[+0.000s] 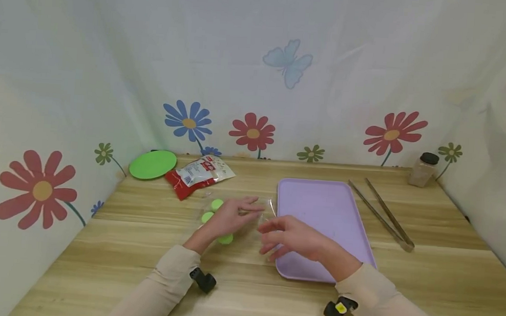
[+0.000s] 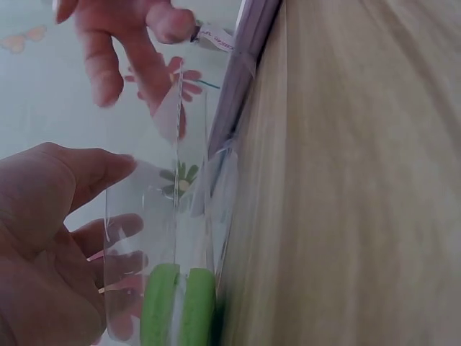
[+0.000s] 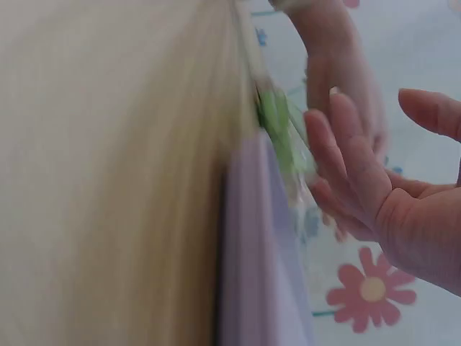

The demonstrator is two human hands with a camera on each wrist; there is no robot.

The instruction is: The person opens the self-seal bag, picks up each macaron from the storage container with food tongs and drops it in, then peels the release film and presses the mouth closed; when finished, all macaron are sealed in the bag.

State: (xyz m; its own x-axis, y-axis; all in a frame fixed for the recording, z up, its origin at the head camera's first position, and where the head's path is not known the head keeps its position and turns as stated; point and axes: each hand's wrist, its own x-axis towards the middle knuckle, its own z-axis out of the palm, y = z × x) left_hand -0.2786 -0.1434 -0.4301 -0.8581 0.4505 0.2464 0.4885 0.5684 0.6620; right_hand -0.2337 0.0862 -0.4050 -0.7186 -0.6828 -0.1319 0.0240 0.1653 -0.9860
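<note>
Head view: green round pieces (image 1: 217, 204) seen on wooden table (image 1: 133, 237), left of purple tray (image 1: 320, 207), partly covered by left hand (image 1: 233, 215), its fingers extended. Right hand (image 1: 289, 236) held over tray's left edge, fingers loosely spread.
Left wrist view: green pieces enclosed in clear plastic pack (image 2: 155, 223); left hand shown close by, fingers relaxed; contact cannot be told.
Right wrist view: right hand shown with fingers parted; green pieces blurred beyond tray edge.

The left hand (image 1: 232, 215) and right hand (image 1: 292, 238) angle inward, fingers (image 1: 273, 224) loosely extended.
</note>
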